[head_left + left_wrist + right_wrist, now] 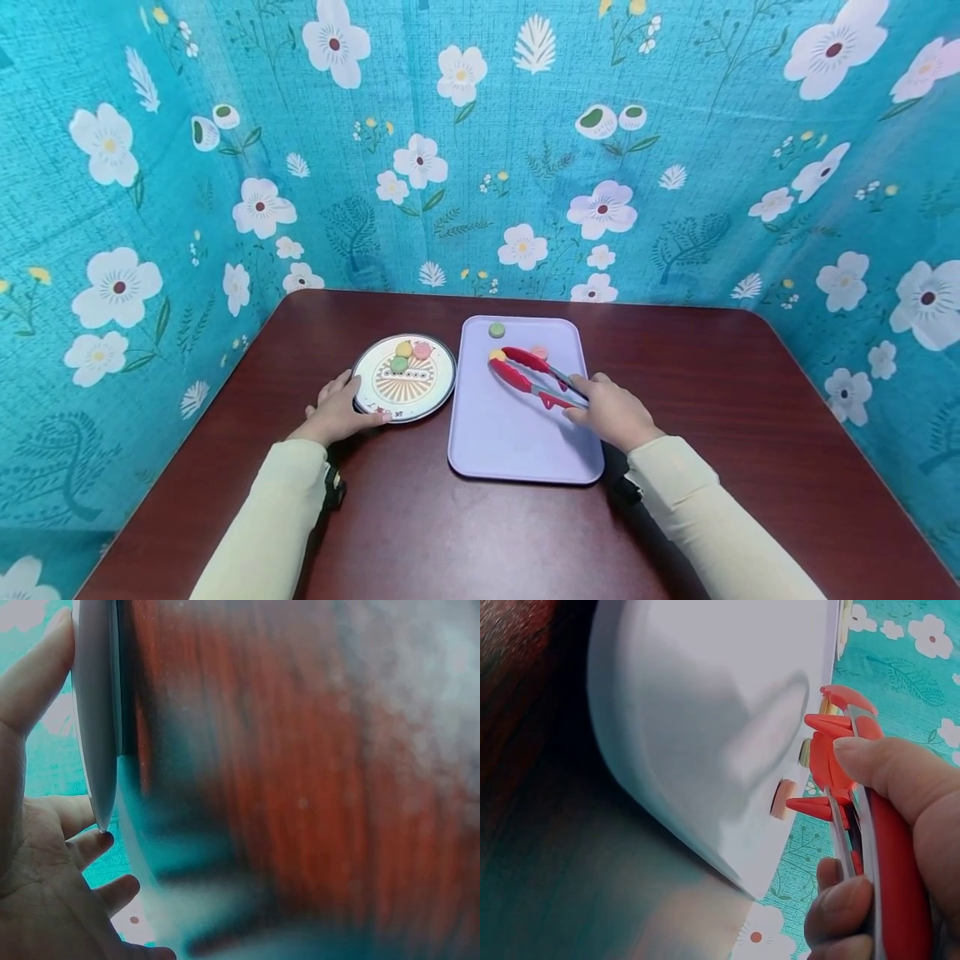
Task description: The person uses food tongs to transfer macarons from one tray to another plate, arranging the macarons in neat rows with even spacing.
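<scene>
Here's the right hand (618, 410), thumb on one side and fingers curled round the other, gripping the red tongs (512, 376) over the tray (517, 450). And there, well ahead of those fingers and off to their left, sits the yellow macaron (497, 356), right at the tong tips! The tips stand apart around it; whether both touch it, one cannot tell. This looks like the pick-up step, and the next move seems to call for a gentle squeeze, then a lift leftward towards the plate (408, 404).

Over to the left hand (337, 411): fingers spread, thumb and forefinger at the plate's rim, apparently steadying it. Beyond the thumb and to the right of those fingers lie three more sweets: a second yellow macaron (404, 349), a pink one (422, 350) beside it, and a green one (399, 364) nearest the hand.

Now, the hazards! Ahead of the right fingers, just beside the tongs' far arm, sits the tray's pink macaron (539, 353); a careless swing could nudge it. Farthest from those fingers is the tray's green macaron (497, 330), beyond the tips. The raised tray edge and the plate's rim must be cleared too. Beneath everything, the dark table (712, 375); past both hands' reach, the flowered cloth (525, 167).
</scene>
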Demonstrator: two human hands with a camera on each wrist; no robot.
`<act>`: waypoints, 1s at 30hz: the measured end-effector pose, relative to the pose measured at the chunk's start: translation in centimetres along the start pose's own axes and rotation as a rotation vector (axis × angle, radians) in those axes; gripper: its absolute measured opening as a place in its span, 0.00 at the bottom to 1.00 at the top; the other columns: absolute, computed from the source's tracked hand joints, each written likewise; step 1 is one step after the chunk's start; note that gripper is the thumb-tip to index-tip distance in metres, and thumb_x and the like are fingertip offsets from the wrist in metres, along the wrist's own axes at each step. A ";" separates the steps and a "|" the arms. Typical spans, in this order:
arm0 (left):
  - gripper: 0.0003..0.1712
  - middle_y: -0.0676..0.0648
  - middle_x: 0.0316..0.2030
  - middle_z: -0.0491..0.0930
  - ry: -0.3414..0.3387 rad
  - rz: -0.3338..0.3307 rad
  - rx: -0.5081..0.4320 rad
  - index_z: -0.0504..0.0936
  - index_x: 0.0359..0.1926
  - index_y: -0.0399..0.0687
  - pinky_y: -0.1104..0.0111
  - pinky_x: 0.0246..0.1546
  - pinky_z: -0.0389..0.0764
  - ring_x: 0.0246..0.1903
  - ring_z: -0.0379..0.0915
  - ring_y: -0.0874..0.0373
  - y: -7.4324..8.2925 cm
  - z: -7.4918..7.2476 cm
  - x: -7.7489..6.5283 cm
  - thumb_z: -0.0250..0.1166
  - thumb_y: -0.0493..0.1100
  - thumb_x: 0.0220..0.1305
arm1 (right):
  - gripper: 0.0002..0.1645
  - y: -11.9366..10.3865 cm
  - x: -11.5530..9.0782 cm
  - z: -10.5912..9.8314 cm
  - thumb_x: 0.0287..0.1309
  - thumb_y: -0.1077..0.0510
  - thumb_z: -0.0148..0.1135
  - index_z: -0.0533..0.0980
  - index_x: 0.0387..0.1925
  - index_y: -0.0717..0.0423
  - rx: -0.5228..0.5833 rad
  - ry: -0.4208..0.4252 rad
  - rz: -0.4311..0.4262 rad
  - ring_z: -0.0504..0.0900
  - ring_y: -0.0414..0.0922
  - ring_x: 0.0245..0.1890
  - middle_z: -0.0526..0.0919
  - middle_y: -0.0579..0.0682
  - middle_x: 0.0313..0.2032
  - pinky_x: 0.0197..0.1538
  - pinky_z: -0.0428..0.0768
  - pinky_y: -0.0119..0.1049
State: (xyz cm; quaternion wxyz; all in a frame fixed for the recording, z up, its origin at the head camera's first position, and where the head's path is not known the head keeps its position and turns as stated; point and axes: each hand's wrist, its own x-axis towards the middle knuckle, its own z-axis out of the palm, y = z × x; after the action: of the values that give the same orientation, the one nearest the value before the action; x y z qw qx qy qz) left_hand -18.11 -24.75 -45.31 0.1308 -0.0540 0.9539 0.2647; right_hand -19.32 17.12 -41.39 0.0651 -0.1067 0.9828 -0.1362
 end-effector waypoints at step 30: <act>0.64 0.32 0.72 0.44 0.015 0.009 0.003 0.50 0.73 0.34 0.29 0.59 0.44 0.70 0.35 0.33 0.1 0.0 -0.3 0.69 0.67 0.49 | 0.39 -1.9 -0.6 0.4 0.53 0.46 0.71 0.72 0.64 0.55 0.029 0.048 -0.032 0.73 0.46 0.27 0.77 0.58 0.40 0.27 0.74 0.38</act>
State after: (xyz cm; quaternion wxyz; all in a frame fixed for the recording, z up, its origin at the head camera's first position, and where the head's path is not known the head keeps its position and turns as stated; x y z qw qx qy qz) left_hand -17.84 -24.60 -45.18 0.1227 -0.0517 0.9554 0.2635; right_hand -18.30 15.35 -41.19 0.0408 -0.1180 0.9801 -0.1542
